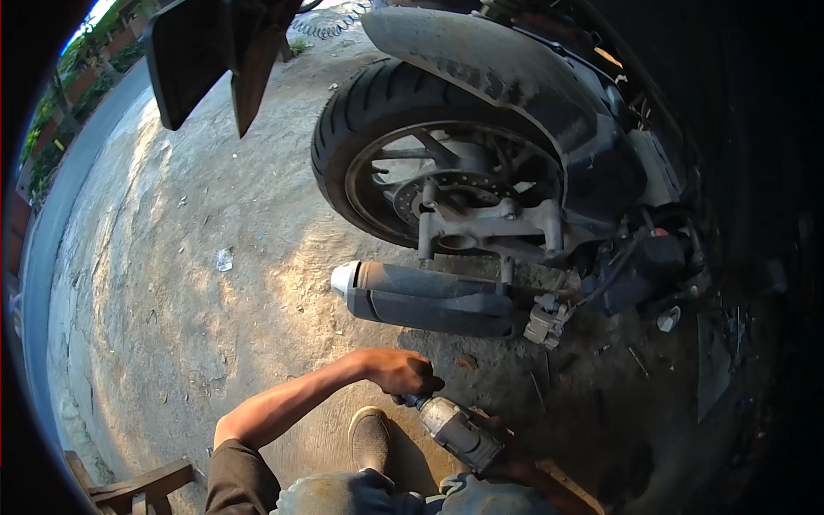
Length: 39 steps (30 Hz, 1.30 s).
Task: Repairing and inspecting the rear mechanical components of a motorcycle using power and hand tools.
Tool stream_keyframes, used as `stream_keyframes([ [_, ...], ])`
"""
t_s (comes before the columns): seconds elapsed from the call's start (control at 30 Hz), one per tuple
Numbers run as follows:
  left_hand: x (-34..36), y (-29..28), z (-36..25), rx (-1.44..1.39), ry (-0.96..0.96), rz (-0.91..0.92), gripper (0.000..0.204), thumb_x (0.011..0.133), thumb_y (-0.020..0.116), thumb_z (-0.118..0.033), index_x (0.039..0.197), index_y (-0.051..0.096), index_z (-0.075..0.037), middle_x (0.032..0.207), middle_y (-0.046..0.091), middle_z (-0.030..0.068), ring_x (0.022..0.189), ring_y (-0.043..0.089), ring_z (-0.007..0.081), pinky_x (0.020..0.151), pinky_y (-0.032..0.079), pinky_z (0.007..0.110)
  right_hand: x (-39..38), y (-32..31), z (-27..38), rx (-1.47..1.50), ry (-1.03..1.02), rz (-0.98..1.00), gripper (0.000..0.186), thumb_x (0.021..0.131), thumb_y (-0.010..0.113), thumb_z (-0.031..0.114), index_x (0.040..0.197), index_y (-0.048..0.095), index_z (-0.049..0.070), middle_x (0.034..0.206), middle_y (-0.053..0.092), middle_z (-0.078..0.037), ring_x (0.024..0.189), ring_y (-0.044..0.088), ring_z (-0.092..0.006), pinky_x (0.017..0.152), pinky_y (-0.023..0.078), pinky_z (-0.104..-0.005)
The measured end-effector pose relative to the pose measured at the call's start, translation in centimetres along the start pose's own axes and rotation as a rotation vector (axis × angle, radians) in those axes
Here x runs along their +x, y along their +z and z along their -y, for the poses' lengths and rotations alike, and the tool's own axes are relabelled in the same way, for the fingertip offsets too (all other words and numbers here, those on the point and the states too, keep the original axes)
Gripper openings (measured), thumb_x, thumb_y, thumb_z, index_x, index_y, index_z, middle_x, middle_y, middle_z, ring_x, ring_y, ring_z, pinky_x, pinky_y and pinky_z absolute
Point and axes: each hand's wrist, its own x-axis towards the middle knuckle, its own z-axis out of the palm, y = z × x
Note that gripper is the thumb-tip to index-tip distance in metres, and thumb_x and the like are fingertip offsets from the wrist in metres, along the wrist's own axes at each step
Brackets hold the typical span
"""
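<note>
In front of my knees is a grey and black impact wrench (461, 432), tilted with its nose toward the upper left. My left hand (402, 371) is closed around the dark socket at the nose, which the fingers mostly hide. Deep shadow covers my right hand (491, 421); a little of it shows beside the wrench body, closed on the tool's handle side. Beyond both hands lies a motorcycle's black exhaust muffler (433, 302) with a silver tip. Past it stands the rear wheel (339, 146), with a grey bracket (493, 225) in front of its brake disc.
A brake caliper (546, 321) hangs at the muffler's right end. Several thin tools (639, 361) lie on the shaded floor to the right. A wooden stool (142, 485) stands at lower left, and a dark panel (193, 64) juts in overhead. My shoe (370, 438) is below my left hand.
</note>
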Motion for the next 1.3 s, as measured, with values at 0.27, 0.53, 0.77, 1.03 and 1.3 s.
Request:
stream_keyframes([
  [0.27, -4.3, -2.6, -7.4, 0.096, 0.228, -1.039, 0.052, 0.103, 0.044, -0.044, 0.109, 0.06, 0.005, 0.107, 0.062, 0.0229, 0.101, 0.063, 0.0351, 0.086, 0.051, 0.043, 5.9, 3.0, 1.2, 0.349, -0.186, -0.105, 0.026, 0.095, 0.063, 0.014, 0.118, 0.052, 0.007, 0.085, 0.056, -0.003, 0.072, 0.054, -0.0132, 0.071, 0.047, -0.0295],
  [0.53, -9.3, -16.9, -9.4, 0.705, 0.357, -2.152, 0.045, 0.101, 0.048, -0.036, 0.116, 0.059, 0.005, 0.109, 0.06, 0.0266, 0.103, 0.059, 0.0421, 0.093, 0.043, 0.047, 15.1, 6.0, 5.4, 0.883, -0.474, -0.311, 0.008, 0.097, 0.059, 0.013, 0.093, 0.053, 0.011, 0.063, 0.039, 0.004, 0.056, 0.039, -0.0075, 0.06, 0.036, -0.0261],
  [0.77, -9.2, -27.8, -8.7, 1.084, 0.234, -1.724, 0.041, 0.101, 0.037, -0.031, 0.121, 0.059, -0.002, 0.116, 0.062, 0.0249, 0.108, 0.059, 0.0402, 0.094, 0.043, 0.047, 16.9, 7.6, 6.0, 0.837, -0.517, -0.309, 0.024, 0.099, 0.058, 0.022, 0.08, 0.046, 0.014, 0.061, 0.036, 0.004, 0.056, 0.034, -0.0068, 0.059, 0.034, -0.0261],
  [1.03, -8.4, -29.2, -8.9, 1.629, 0.277, -1.685, 0.029, 0.087, 0.051, -0.017, 0.11, 0.064, -0.005, 0.11, 0.065, 0.0231, 0.104, 0.06, 0.0404, 0.092, 0.045, 0.05, 19.7, 6.8, 8.4, 0.941, -0.591, -0.22, 0.035, 0.102, 0.051, 0.023, 0.071, 0.036, 0.013, 0.063, 0.035, 0.002, 0.057, 0.034, -0.0075, 0.06, 0.034, -0.0259],
  [1.3, -7.7, -27.0, -11.5, 1.392, 0.223, -1.698, 0.026, 0.086, 0.056, -0.016, 0.105, 0.066, -0.002, 0.112, 0.065, 0.0208, 0.106, 0.059, 0.0408, 0.088, 0.047, 0.05, 20.7, 11.1, 11.7, 1.481, -0.505, -0.035, 0.013, 0.094, 0.066, 0.025, 0.09, 0.058, 0.016, 0.07, 0.039, 0.003, 0.074, 0.039, -0.0123, 0.074, 0.036, -0.0268],
])
